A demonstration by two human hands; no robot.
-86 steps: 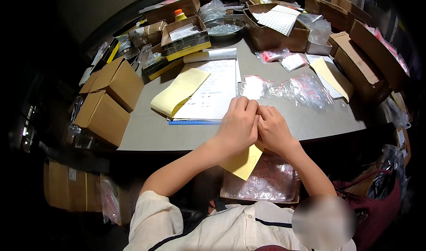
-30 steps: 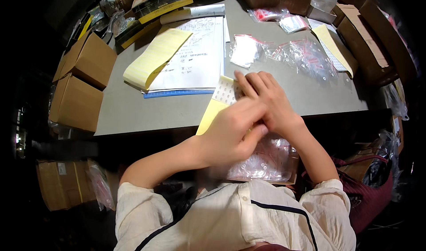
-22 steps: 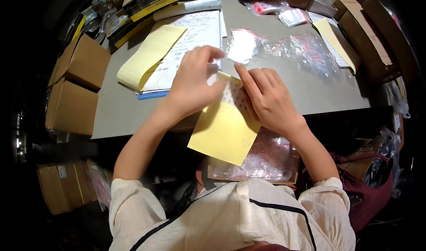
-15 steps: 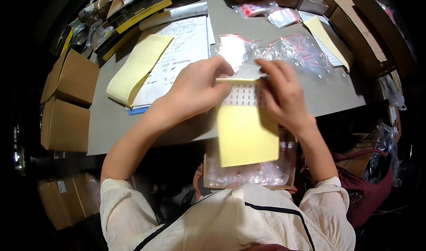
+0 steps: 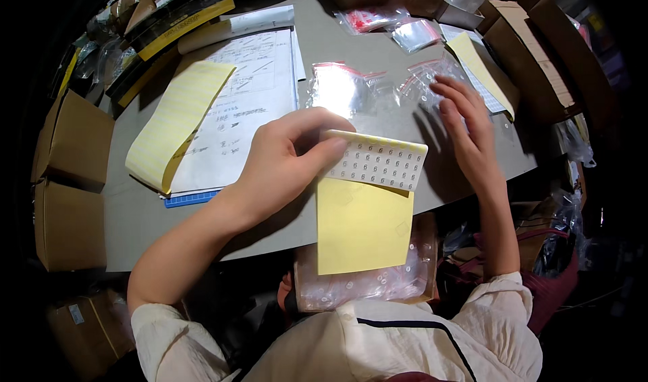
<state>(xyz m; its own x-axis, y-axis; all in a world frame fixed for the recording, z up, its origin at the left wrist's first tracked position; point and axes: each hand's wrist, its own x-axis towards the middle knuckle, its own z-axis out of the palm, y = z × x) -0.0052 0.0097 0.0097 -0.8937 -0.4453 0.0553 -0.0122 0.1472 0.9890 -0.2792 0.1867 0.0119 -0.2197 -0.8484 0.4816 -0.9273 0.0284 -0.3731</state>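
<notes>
My left hand (image 5: 290, 159) pinches the top left corner of a yellow sticker sheet (image 5: 364, 223) whose top part is folded over, showing rows of small white round stickers (image 5: 378, 162). The sheet hangs over the near edge of the grey table (image 5: 135, 213). My right hand (image 5: 469, 132) is off the sheet, fingers spread, reaching onto a heap of small clear zip bags (image 5: 418, 85) at the table's right side. A box of filled clear bags (image 5: 368, 284) rests on my lap below the sheet.
A printed paper form (image 5: 236, 112) with another yellow sheet (image 5: 179, 122) folded over it lies left of centre. Cardboard boxes (image 5: 71, 145) stand at the left, and more boxes (image 5: 533, 37) and bag stacks ring the far and right edges.
Both hands held the yellow sheet together earlier. Now the right hand has let go and moved right to the clear bags, while the left hand keeps the sheet with its top folded over.
</notes>
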